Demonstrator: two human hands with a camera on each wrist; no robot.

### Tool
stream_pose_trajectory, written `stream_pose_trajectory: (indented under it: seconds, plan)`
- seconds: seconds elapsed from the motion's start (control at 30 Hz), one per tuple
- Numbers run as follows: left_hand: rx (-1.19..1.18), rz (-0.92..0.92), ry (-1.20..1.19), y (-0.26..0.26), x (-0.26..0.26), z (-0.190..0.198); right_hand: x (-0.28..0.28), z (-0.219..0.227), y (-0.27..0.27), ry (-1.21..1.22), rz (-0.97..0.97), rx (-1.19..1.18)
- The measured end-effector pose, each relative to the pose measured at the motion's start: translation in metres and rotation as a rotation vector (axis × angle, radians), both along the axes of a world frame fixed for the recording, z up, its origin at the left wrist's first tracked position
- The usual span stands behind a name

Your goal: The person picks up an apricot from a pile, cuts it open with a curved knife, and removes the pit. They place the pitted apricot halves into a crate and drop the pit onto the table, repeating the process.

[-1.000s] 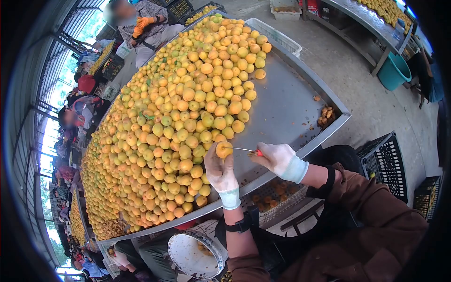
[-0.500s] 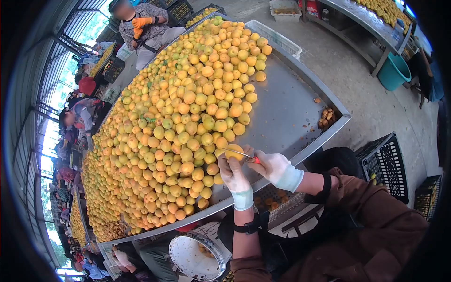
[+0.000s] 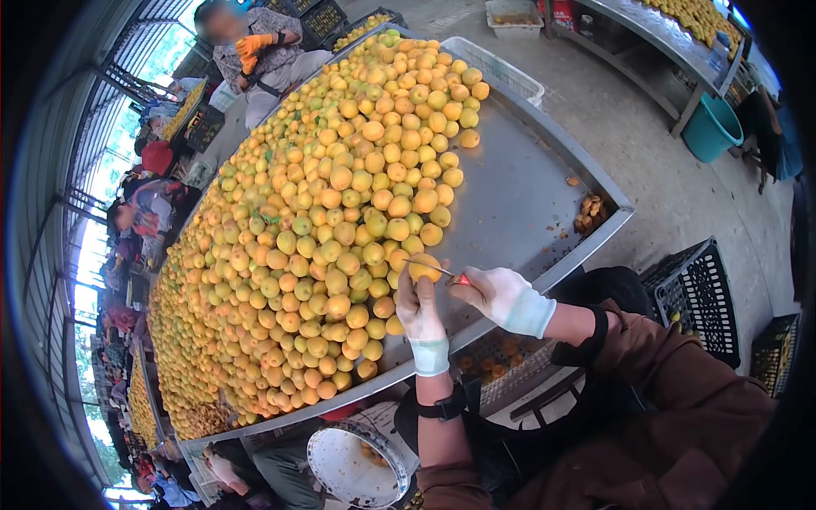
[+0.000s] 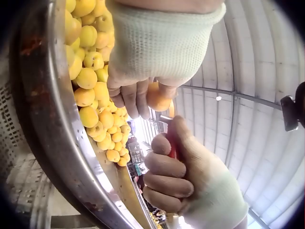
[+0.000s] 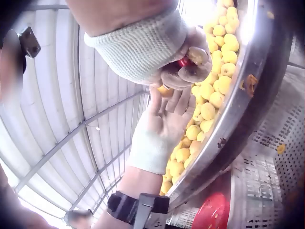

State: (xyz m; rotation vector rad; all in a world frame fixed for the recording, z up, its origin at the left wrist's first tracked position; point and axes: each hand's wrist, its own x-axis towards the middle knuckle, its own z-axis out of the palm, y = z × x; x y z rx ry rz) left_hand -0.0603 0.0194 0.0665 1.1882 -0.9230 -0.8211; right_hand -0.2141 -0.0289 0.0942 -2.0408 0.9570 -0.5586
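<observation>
My gloved left hand (image 3: 422,319) holds a yellow-orange apricot (image 3: 427,269) between thumb and fingers, over the near edge of the heap. My gloved right hand (image 3: 510,299) grips a small knife by its red handle (image 4: 172,144), fingers curled round it. Its thin metal blade (image 3: 435,268) crosses the upper side of the apricot in the head view. From the left wrist, the apricot (image 4: 158,98) shows under the left fingers, with the blade close beside it. The right hand (image 5: 188,67) partly covers the fruit in the right wrist view.
A large heap of apricots (image 3: 297,255) covers much of the metal table (image 3: 510,183), which has a raised rim. Scraps (image 3: 590,212) lie in its corner. A white bucket (image 3: 357,463) stands below, black crates (image 3: 693,297) to the right. Another person (image 3: 255,51) sits across the table.
The left hand with the apricot has moved right, nearer the right hand. The blade, earlier pointing into the apricot from the right, now lies across its upper side. The right hand has moved little.
</observation>
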Motion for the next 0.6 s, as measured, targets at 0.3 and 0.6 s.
stream_pose_trajectory:
  seconds: [0.3,0.6]
  plan:
    - [-0.020,0.089,-0.112,-0.003,-0.006,-0.005,-0.005,-0.003,0.003,-0.020,0.023,0.023]
    - [-0.077,0.092,0.121,-0.003,-0.025,0.000,0.014,-0.013,0.018,0.006,-0.099,0.060]
